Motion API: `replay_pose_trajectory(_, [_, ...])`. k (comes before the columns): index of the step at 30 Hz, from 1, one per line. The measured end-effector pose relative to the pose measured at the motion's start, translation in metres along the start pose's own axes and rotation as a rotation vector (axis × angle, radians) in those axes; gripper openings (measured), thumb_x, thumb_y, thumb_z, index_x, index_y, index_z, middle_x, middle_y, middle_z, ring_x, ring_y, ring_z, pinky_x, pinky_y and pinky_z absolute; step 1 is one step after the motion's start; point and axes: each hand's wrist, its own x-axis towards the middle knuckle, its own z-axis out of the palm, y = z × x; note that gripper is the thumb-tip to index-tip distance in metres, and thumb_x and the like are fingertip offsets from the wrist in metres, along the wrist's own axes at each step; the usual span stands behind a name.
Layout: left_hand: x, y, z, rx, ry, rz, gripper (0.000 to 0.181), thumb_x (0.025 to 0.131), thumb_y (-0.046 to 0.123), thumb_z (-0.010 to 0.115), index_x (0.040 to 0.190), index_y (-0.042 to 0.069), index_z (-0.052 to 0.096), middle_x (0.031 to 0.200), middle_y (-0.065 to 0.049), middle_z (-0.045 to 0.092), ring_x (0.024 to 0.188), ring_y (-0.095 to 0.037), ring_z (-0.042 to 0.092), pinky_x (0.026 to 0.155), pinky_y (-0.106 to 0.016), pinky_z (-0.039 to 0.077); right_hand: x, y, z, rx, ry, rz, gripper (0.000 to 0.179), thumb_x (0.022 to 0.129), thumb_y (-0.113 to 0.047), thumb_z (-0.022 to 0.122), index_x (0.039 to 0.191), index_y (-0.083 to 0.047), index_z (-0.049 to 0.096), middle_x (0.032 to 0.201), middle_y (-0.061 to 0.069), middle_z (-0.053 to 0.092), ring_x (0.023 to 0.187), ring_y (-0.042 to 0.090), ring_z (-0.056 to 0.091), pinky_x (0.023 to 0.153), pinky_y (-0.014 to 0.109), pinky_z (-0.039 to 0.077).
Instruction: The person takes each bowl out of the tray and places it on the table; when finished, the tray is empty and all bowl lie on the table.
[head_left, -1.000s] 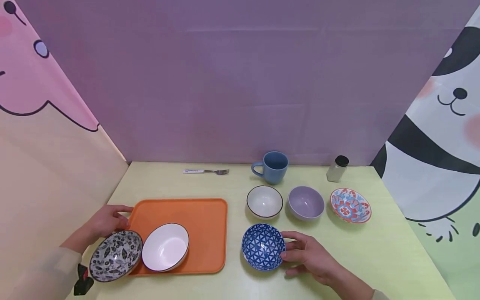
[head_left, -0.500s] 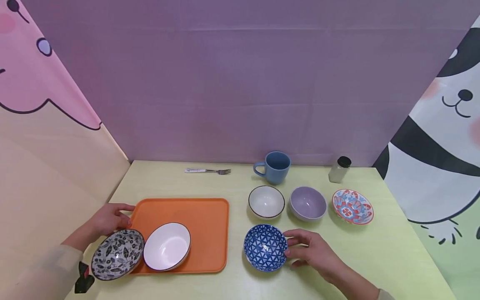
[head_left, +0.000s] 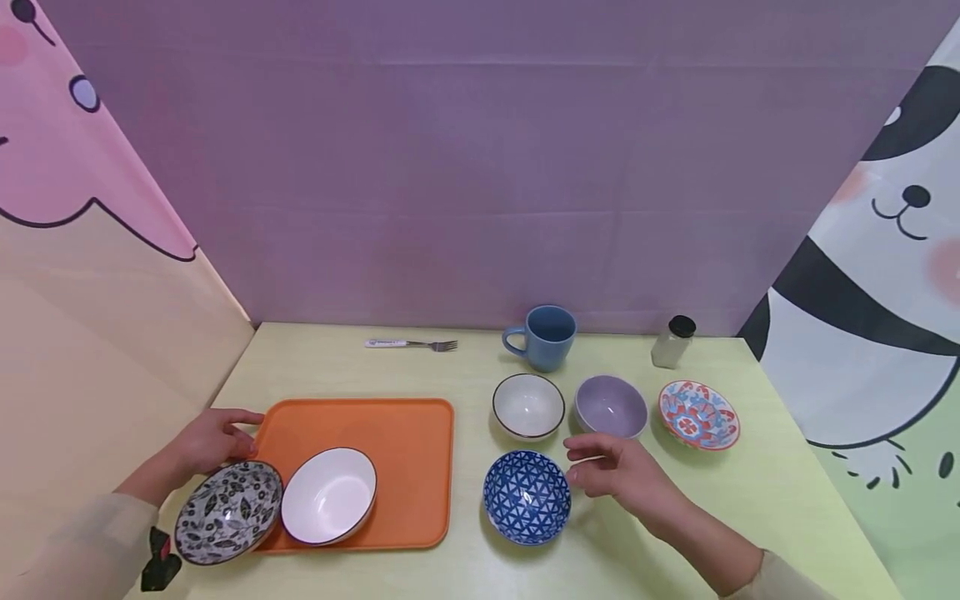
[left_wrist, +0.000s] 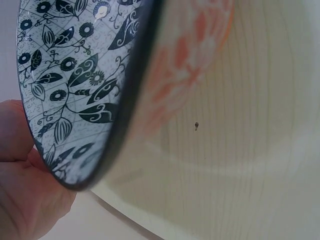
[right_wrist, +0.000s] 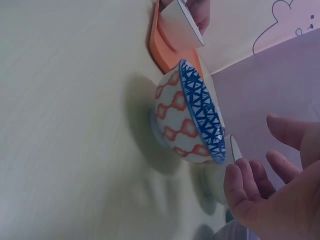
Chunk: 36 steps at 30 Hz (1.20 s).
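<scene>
In the head view my left hand (head_left: 216,442) rests at the left edge of the orange tray (head_left: 408,475), index finger stretched toward its corner. Just in front of that hand, a black-and-white floral bowl (head_left: 228,512) overlaps the tray's edge; the left wrist view shows the bowl (left_wrist: 75,75) covering part of the hand. A white bowl (head_left: 330,496) stands on the tray. My right hand (head_left: 626,479) hovers right of the blue triangle-patterned bowl (head_left: 527,498), fingers loosely bent around nothing. The right wrist view shows a gap between these fingers and that bowl (right_wrist: 185,117).
Behind the blue bowl stand a small white bowl (head_left: 528,406), a purple bowl (head_left: 611,404) and a red-and-blue patterned bowl (head_left: 699,415). A blue mug (head_left: 550,337), a fork (head_left: 412,344) and a black-lidded jar (head_left: 673,342) line the back, before a purple wall.
My right hand has let go of the blue patterned bowl's rim and lifted slightly up and away, toward the purple bowl. The left hand and the bowls stay where they were.
</scene>
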Motion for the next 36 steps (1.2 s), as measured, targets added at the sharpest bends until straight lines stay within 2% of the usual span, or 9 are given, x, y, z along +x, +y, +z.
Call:
replay_pose_trajectory(8, [-0.002, -0.001, 0.0, -0.007, -0.013, -0.016, 0.056, 0.094, 0.001, 0.06, 0.144, -0.015, 0.042, 0.095, -0.013, 0.07, 0.08, -0.021, 0.064, 0.063, -0.034, 0.058, 0.016, -0.016, 0.019, 0.0, -0.05, -0.035, 0.051, 0.089, -0.016, 0.079, 0.134, 0.0, 0.063, 0.127, 0.02, 0.065, 0.103, 0.02, 0.068, 0.085, 0.038, 0.058])
replay_pose_trajectory(18, [0.001, -0.001, 0.0, 0.011, -0.01, -0.016, 0.055, 0.093, 0.001, 0.059, 0.143, -0.015, 0.044, 0.092, -0.011, 0.07, 0.076, -0.02, 0.062, 0.056, -0.03, 0.052, 0.046, -0.037, 0.069, -0.006, -0.172, -0.072, 0.046, 0.089, -0.018, 0.079, 0.131, -0.008, 0.066, 0.122, 0.012, 0.067, 0.103, 0.021, 0.07, 0.088, 0.045, 0.06])
replay_pose_trajectory(23, [0.004, -0.002, 0.0, 0.009, -0.008, -0.015, 0.054, 0.094, 0.002, 0.06, 0.143, -0.015, 0.044, 0.092, -0.01, 0.07, 0.076, -0.02, 0.063, 0.056, -0.031, 0.053, 0.059, -0.045, 0.098, 0.013, -0.235, -0.05, 0.047, 0.088, -0.016, 0.079, 0.133, -0.011, 0.066, 0.119, 0.01, 0.067, 0.1, 0.02, 0.071, 0.086, 0.044, 0.061])
replay_pose_trajectory(31, [0.005, -0.003, 0.0, -0.003, -0.015, -0.022, 0.055, 0.094, 0.002, 0.06, 0.144, -0.014, 0.043, 0.091, -0.009, 0.07, 0.076, -0.02, 0.063, 0.056, -0.032, 0.053, 0.073, -0.048, 0.14, 0.055, -0.294, 0.015, 0.052, 0.087, -0.013, 0.08, 0.136, -0.019, 0.065, 0.127, 0.015, 0.065, 0.101, 0.02, 0.07, 0.086, 0.041, 0.06])
replay_pose_trajectory(36, [0.006, -0.002, -0.001, -0.01, -0.026, -0.02, 0.055, 0.094, 0.002, 0.06, 0.144, -0.014, 0.043, 0.093, -0.01, 0.07, 0.077, -0.021, 0.064, 0.056, -0.032, 0.053, 0.082, -0.047, 0.162, 0.061, -0.311, 0.05, 0.057, 0.086, -0.01, 0.081, 0.139, -0.017, 0.062, 0.126, 0.013, 0.065, 0.097, 0.018, 0.07, 0.083, 0.039, 0.061])
